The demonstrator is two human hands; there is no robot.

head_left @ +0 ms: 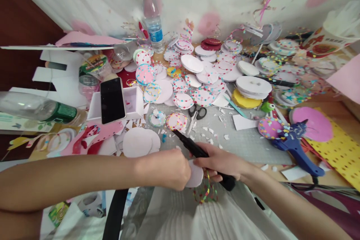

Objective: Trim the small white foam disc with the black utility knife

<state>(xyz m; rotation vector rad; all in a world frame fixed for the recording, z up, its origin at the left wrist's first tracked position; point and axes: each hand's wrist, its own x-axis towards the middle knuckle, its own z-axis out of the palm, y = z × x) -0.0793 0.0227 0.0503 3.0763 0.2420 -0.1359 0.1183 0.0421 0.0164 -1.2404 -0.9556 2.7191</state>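
Observation:
My left hand (pixel 165 168) is closed in a pinch on a small white foam disc (pixel 195 174) at the near table edge. A curl of confetti-dotted ribbon (pixel 206 191) dangles below the disc. My right hand (pixel 222 163) grips a black glue gun (pixel 197 150), its nozzle pointing up and left over the grey cutting mat (pixel 247 142). Both hands meet over my lap, just in front of the mat.
Many white and confetti-rimmed discs (pixel 197 90) cover the table. Black scissors (pixel 197 114) lie on the mat. A blue glue gun (pixel 295 146) lies right, a phone (pixel 112 100) on a white box left, a water bottle (pixel 152 18) at the back.

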